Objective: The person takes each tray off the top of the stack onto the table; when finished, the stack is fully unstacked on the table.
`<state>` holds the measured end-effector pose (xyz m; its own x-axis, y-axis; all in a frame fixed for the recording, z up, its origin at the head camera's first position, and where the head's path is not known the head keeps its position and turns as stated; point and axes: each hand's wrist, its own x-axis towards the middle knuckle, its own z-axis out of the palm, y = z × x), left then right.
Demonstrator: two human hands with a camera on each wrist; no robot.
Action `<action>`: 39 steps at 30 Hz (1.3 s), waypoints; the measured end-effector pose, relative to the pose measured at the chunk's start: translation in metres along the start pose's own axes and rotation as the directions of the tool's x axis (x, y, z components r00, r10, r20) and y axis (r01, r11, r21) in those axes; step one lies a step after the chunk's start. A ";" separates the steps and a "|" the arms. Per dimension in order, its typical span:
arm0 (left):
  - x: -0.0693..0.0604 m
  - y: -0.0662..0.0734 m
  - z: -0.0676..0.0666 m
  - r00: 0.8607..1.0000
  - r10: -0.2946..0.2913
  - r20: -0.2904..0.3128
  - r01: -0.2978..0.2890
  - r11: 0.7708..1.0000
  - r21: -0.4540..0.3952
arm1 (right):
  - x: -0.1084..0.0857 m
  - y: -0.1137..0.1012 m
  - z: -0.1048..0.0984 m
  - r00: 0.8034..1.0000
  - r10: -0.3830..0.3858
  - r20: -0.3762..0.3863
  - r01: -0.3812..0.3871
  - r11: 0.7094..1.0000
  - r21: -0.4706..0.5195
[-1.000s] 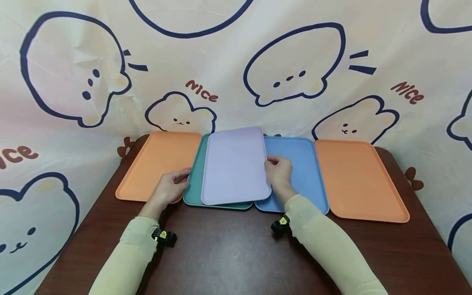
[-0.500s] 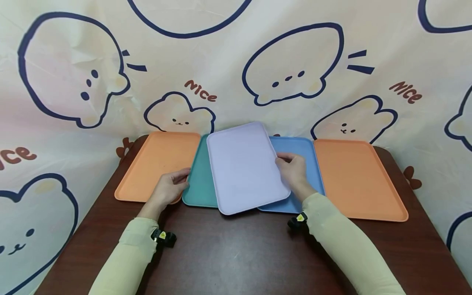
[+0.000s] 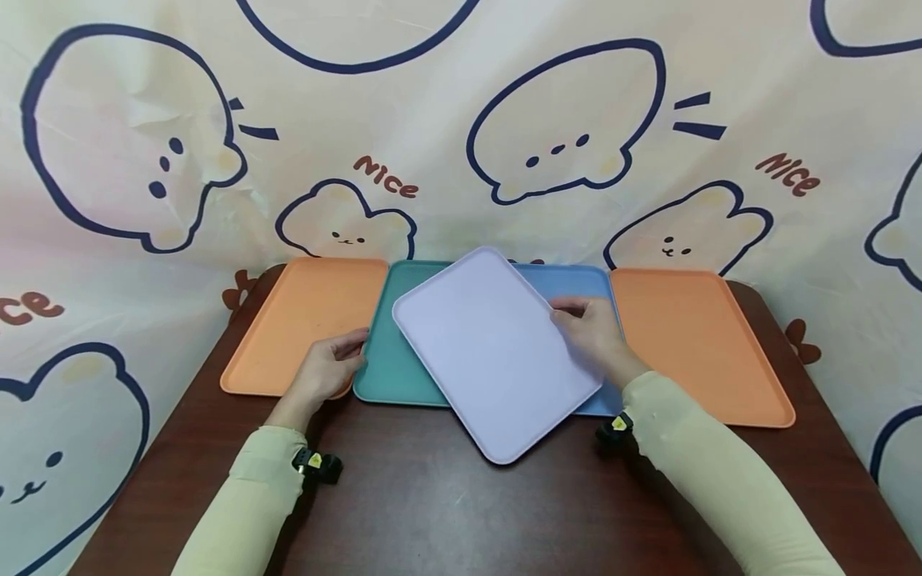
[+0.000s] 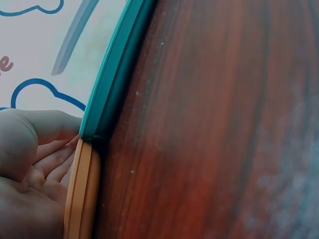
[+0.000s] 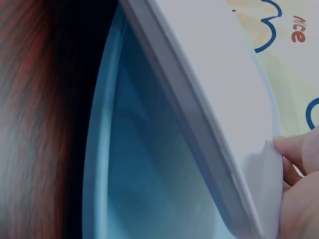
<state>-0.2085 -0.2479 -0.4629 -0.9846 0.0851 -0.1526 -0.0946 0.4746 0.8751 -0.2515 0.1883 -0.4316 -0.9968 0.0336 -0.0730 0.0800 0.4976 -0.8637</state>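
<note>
In the head view a lavender tray lies turned at a slant across the green tray and the blue tray. My right hand pinches its right edge. The right wrist view shows the thumb on the rim of the lavender tray, which is tilted above the blue tray. My left hand rests over the left orange tray, its fingertips at the green tray's left edge. Up close in the left wrist view, the thumb touches the corner of the green tray.
Another orange tray lies at the right end of the row. All the trays lie along the back of a dark brown wooden table. Behind it hangs a cream cloth with cartoon drawings.
My right hand has moved right and turned the lavender tray, so one corner now points toward me. More of the green tray shows. The left hand stays in place.
</note>
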 end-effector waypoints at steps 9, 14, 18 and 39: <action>0.000 -0.001 -0.001 1.000 0.007 0.008 -0.007 1.000 0.011 | -0.008 -0.001 -0.007 0.996 -0.047 0.073 0.052 0.996 -0.066; 0.000 -0.002 -0.002 1.000 0.020 0.007 -0.020 1.000 0.019 | -0.013 -0.001 -0.007 0.986 -0.136 0.099 0.146 0.984 -0.105; 0.001 -0.003 -0.002 1.000 0.029 0.005 -0.029 0.999 0.016 | -0.017 -0.001 -0.007 0.977 -0.165 0.135 0.182 0.975 -0.129; 0.001 -0.002 -0.002 1.000 0.025 0.011 -0.025 0.999 0.039 | -0.050 0.006 0.000 0.882 -0.288 0.373 0.344 0.934 -0.091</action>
<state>-0.2099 -0.2509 -0.4642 -0.9849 0.1069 -0.1359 -0.0637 0.5061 0.8601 -0.2017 0.1894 -0.4333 -0.8994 -0.4372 -0.0015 -0.2689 0.5559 -0.7866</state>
